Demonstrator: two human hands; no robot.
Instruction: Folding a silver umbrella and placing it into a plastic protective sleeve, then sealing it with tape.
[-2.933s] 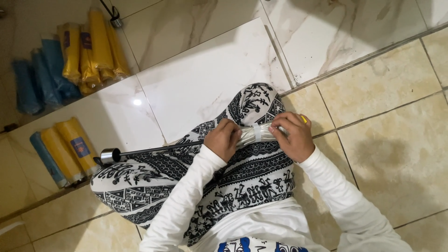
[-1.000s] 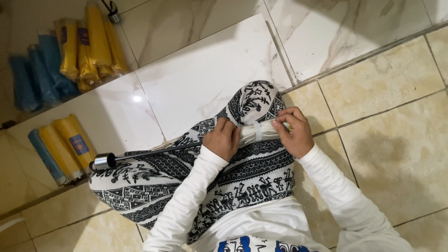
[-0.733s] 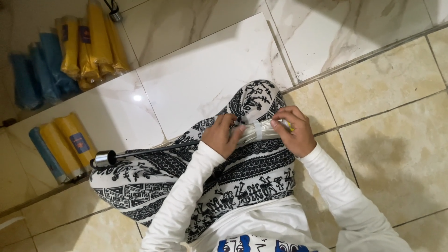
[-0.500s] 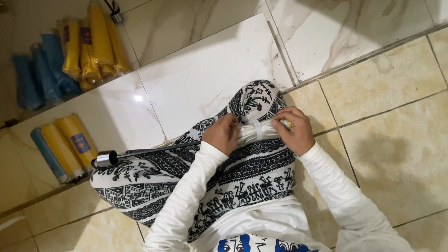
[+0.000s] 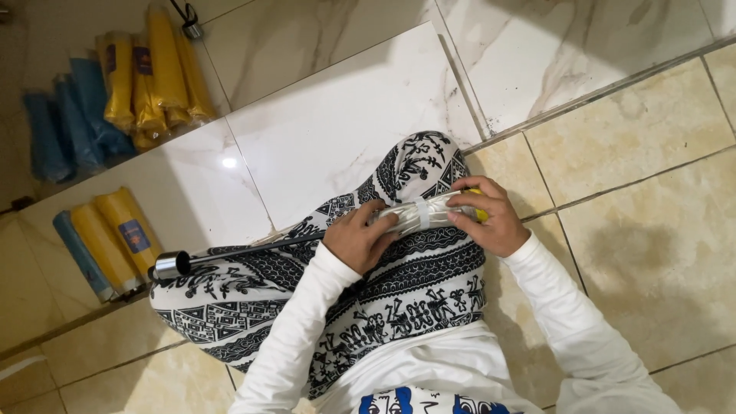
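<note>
A folded white umbrella (image 5: 420,215) lies across my lap, with a thin strap wrapped round its middle. My left hand (image 5: 357,238) grips its left end, the fingers closed on the fabric. My right hand (image 5: 487,216) clasps the right end, where a bit of yellow shows under the fingers. A thin dark rod with a silver cap (image 5: 170,264) runs left from my left hand over my knee. I sit cross-legged in black-and-white patterned trousers (image 5: 399,284) and white sleeves.
Several rolled yellow and blue umbrellas (image 5: 146,80) lean at the top left on the white marble tile (image 5: 330,130). More yellow and blue rolls (image 5: 107,238) lie at the left by my knee. Beige floor tiles (image 5: 644,230) spread to the right.
My hands have shifted a little along the white bundle, and the strap now sits flat round its middle. The rod's capped end stays by my left knee.
</note>
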